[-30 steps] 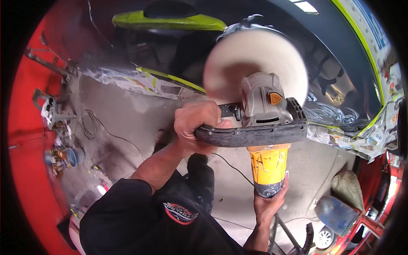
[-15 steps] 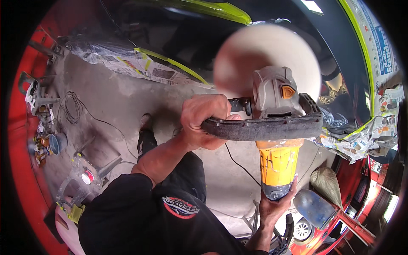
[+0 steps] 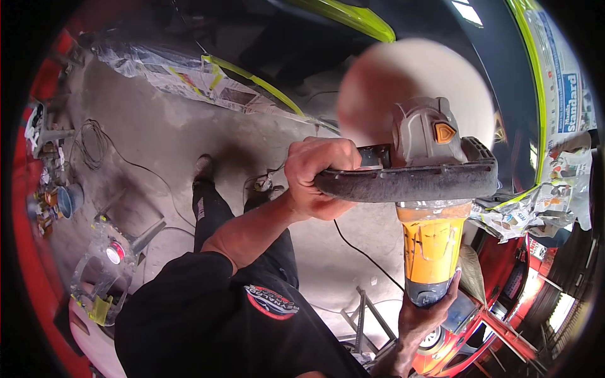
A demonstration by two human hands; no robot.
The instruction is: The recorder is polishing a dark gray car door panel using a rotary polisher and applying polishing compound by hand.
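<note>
My left hand (image 3: 318, 176) is wrapped round the black loop handle (image 3: 403, 184) of a grey and yellow rotary polisher (image 3: 428, 246). My right hand (image 3: 435, 315) grips the dark rear end of its yellow body from below and behind. The polisher's round pale pad (image 3: 416, 75) is blurred and lies over the glossy dark car panel (image 3: 510, 151). Lime-green masking tape (image 3: 340, 17) edges the panel, with newspaper and plastic sheeting (image 3: 554, 88) along the right and more sheeting (image 3: 157, 72) along the lower left edge of the bodywork.
Cables (image 3: 94, 145) run over the grey floor (image 3: 164, 126). A chair-like frame (image 3: 110, 264), small containers (image 3: 63, 201) and a red surface (image 3: 31, 271) are at the left. A red car (image 3: 479, 346) and metal stand (image 3: 359, 327) are at lower right. My legs show below.
The polisher, with both my hands on it, has moved rightward across the panel. The view has shifted, with more floor and my leg showing at the left.
</note>
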